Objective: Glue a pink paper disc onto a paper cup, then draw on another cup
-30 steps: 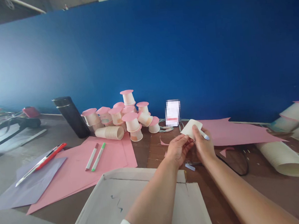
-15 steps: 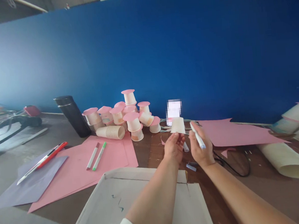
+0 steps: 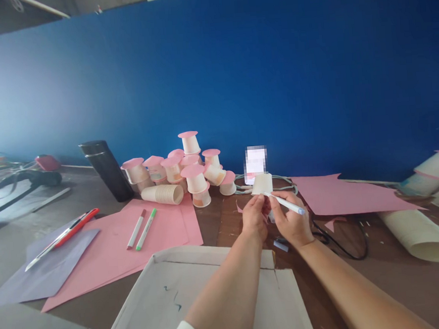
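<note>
My left hand [image 3: 254, 216] is closed on a white paper cup [image 3: 262, 183], which is turned upside down, its rim in the fingers. In my right hand [image 3: 293, 220] is a white marker pen [image 3: 288, 203] with a blue end; its tip is close to the cup's lower edge, though I cannot tell if they touch. Behind the cup stands a lit phone [image 3: 255, 159], its screen blurred. A small bluish pen cap [image 3: 281, 246] lies on the table below my hands. To the left, white cups with pink paper discs [image 3: 194, 179] are stacked in a cluster.
A row of nested cups [image 3: 163, 195] lies beside a black flask [image 3: 106, 171]. Two markers [image 3: 145, 230] rest on pink paper [image 3: 117, 264]; a red utility knife [image 3: 65, 235] lies further left. A white board [image 3: 151, 312] is under my left arm. More pink paper [image 3: 354, 192] and a large cup [image 3: 423, 237] are right.
My right hand has moved left toward the cup and swung the marker so its tip meets the cup's lower edge area. The cup has tilted slightly in my left hand.
</note>
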The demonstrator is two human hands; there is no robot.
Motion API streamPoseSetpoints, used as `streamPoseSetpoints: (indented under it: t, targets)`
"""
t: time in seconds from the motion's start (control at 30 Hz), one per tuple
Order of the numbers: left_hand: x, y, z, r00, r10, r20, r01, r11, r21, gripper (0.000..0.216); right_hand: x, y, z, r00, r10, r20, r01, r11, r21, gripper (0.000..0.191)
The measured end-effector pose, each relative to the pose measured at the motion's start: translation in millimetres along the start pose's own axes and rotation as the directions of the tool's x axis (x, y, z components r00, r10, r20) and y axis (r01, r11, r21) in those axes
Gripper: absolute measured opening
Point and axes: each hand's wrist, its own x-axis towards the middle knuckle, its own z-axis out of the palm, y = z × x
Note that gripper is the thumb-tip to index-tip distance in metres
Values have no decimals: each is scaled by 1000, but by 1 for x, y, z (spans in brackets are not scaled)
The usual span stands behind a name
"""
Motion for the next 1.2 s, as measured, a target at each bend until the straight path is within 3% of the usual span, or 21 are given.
streamPoseSetpoints:
  t: [0.17,0.9,1.2]
  targets:
    - [1,-1,-1,1000,17,20,-17,1000,-8,16,1,3,1,999,-42,1,42,999,-29,19]
    - [1,-1,0,1000,7,-3,-8,999,-39,11,2,5,2,1000,10,-18,-10,1000,-14,20]
    - [-1,2,1,997,-24,-68,18,996,-86,4,1,9,3,1000,0,-27,-1,999,-33,20]
